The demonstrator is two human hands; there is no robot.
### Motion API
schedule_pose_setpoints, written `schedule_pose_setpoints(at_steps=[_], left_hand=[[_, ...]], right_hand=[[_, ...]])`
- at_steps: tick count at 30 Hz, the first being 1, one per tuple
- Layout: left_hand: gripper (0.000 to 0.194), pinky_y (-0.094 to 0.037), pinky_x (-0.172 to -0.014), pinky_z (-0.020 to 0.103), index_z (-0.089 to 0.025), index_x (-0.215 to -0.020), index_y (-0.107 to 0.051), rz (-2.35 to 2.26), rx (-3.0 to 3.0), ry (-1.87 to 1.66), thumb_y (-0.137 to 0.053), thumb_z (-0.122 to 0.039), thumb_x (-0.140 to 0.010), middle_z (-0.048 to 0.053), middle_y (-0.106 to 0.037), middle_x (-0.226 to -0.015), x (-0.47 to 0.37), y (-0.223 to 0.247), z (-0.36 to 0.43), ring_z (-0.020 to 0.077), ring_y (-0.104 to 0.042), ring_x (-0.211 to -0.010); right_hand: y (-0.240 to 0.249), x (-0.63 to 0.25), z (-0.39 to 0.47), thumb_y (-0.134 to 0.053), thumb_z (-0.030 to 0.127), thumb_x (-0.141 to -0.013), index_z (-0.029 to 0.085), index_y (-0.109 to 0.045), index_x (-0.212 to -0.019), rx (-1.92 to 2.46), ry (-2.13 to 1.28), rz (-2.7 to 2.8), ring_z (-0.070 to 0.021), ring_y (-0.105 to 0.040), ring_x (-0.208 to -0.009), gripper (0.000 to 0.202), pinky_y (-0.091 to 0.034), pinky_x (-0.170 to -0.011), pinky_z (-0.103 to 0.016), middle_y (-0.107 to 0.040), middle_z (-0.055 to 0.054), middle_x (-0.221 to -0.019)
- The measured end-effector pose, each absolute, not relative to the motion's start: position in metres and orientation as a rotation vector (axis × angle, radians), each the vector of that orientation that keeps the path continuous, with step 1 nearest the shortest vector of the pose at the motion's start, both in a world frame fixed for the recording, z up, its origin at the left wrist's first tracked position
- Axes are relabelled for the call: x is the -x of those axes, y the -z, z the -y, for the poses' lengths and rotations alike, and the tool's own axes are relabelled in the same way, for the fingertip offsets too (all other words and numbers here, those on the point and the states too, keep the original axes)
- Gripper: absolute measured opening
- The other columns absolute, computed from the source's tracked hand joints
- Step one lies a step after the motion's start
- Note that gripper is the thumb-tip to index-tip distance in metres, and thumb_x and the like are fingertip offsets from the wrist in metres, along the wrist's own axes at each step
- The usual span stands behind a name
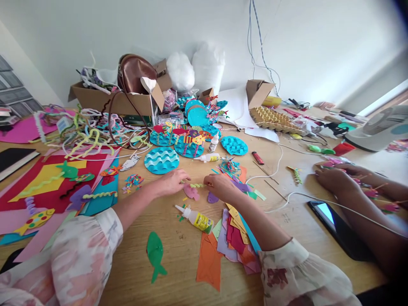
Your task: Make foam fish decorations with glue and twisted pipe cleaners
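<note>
The left hand [172, 182] is half curled; whether anything is gripped cannot be told. The twisted strip [196, 185] by the pink fish [191, 194], judged light, soft and bendable, is best taken by its ends; its right end is pinched by the right hand [219, 187].

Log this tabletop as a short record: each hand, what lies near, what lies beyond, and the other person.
Left hand: near the left end of a twisted yellow-green strip; contact unclear
Right hand: appears to pinch the strip's right end
Just below the strip: pink paper piece
Nearer the wearer: glue bottle on its side; green paper fish
Beyond the hands: blue disc with pale wavy bands
Other person: forearms at the right, beside a phone
</note>
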State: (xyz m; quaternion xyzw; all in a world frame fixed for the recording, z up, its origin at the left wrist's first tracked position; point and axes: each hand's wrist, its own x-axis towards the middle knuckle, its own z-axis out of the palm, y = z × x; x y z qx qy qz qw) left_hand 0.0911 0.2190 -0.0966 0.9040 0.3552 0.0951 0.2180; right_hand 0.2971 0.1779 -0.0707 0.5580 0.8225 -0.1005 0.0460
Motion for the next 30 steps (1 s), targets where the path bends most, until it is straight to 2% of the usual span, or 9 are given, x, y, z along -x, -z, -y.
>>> schedule_pose_setpoints(at_steps=[3, 7, 12, 15, 18, 22, 25, 28, 30], left_hand=[[0.019, -0.044, -0.08, 0.031, -0.015, -0.09, -0.067, -1.025, -2.477, -0.205, -0.053, -0.017, -0.078, 0.008, -0.064, -0.094, -0.097, 0.094, -0.218, 0.0217, -0.058, -0.092], [0.016, -0.043, -0.075, 0.031, -0.015, -0.078, -0.066, -1.076, -2.43, -0.172, -0.051, -0.012, -0.073, 0.008, -0.062, -0.085, -0.102, 0.092, -0.217, 0.023, -0.056, -0.089], [0.016, -0.042, -0.066, 0.027, -0.016, -0.072, -0.062, -1.078, -2.304, -0.177, -0.048, -0.011, -0.069, 0.004, -0.061, -0.074, -0.102, 0.085, -0.22, 0.0188, -0.056, -0.075], [0.014, -0.042, -0.06, 0.024, -0.016, -0.074, -0.06, -1.053, -2.187, -0.191, -0.048, -0.013, -0.069, 0.0, -0.062, -0.069, -0.104, 0.079, -0.229, 0.0155, -0.057, -0.067], [0.013, -0.043, -0.056, 0.021, -0.015, -0.078, -0.059, -1.029, -2.088, -0.229, -0.047, -0.015, -0.071, 0.0, -0.063, -0.071, -0.111, 0.077, -0.239, 0.0145, -0.059, -0.068], [0.015, -0.045, -0.053, 0.02, -0.014, -0.084, -0.058, -1.061, -1.997, -0.232, -0.045, -0.011, -0.076, -0.001, -0.061, -0.069, -0.126, 0.082, -0.253, 0.0127, -0.059, -0.064], [0.011, -0.048, -0.055, 0.023, -0.012, -0.09, -0.058, -1.118, -1.983, -0.193, -0.048, -0.015, -0.085, 0.001, -0.06, -0.074, -0.137, 0.089, -0.263, 0.0117, -0.059, -0.064], [0.02, -0.052, -0.061, 0.028, -0.012, -0.099, -0.057, -1.159, -2.02, -0.149, -0.052, -0.028, -0.089, 0.003, -0.061, -0.088, -0.146, 0.094, -0.272, 0.0129, -0.06, -0.07], [0.023, -0.052, -0.065, 0.031, -0.013, -0.103, -0.056, -1.181, -2.075, -0.133, -0.053, -0.03, -0.088, 0.004, -0.061, -0.092, -0.151, 0.096, -0.276, 0.014, -0.06, -0.074]], right_hand=[[0.074, -0.3, -0.178, -0.05, 0.012, -0.08, 0.018, -0.066, -0.086, -1.707, 0.317, -2.527, -0.0141, -0.06, -0.077, 0.019, -0.033, -0.059, -0.021, -0.067, -0.005, -0.089], [0.077, -0.302, -0.177, -0.05, 0.013, -0.08, 0.018, -0.065, -0.086, -1.708, 0.315, -2.561, -0.0138, -0.059, -0.078, 0.017, -0.034, -0.061, -0.021, -0.066, -0.004, -0.088], [0.074, -0.303, -0.173, -0.05, 0.014, -0.082, 0.018, -0.065, -0.085, -1.725, 0.274, -2.611, -0.013, -0.058, -0.079, 0.016, -0.034, -0.062, -0.021, -0.064, -0.004, -0.087], [0.069, -0.306, -0.172, -0.048, 0.015, -0.084, 0.018, -0.064, -0.086, -1.758, 0.211, -2.629, -0.0141, -0.057, -0.083, 0.017, -0.034, -0.065, -0.022, -0.063, -0.004, -0.086], [0.065, -0.31, -0.175, -0.047, 0.016, -0.085, 0.017, -0.064, -0.087, -1.8, 0.135, -2.616, -0.0161, -0.057, -0.086, 0.017, -0.034, -0.066, -0.023, -0.063, -0.006, -0.086], [0.066, -0.313, -0.185, -0.048, 0.015, -0.084, 0.017, -0.065, -0.087, -1.809, 0.074, -2.579, -0.0174, -0.058, -0.086, 0.018, -0.035, -0.067, -0.024, -0.064, -0.007, -0.088], [0.07, -0.313, -0.194, -0.049, 0.015, -0.083, 0.017, -0.066, -0.087, -1.811, 0.051, -2.541, -0.0189, -0.059, -0.087, 0.018, -0.035, -0.066, -0.025, -0.066, -0.008, -0.088], [0.076, -0.313, -0.203, -0.049, 0.016, -0.082, 0.018, -0.066, -0.088, -1.81, 0.048, -2.5, -0.0197, -0.06, -0.087, 0.018, -0.036, -0.064, -0.025, -0.067, -0.008, -0.089], [0.079, -0.314, -0.208, -0.049, 0.016, -0.081, 0.018, -0.067, -0.088, -1.809, 0.051, -2.476, -0.02, -0.06, -0.086, 0.019, -0.036, -0.063, -0.025, -0.067, -0.008, -0.089]])
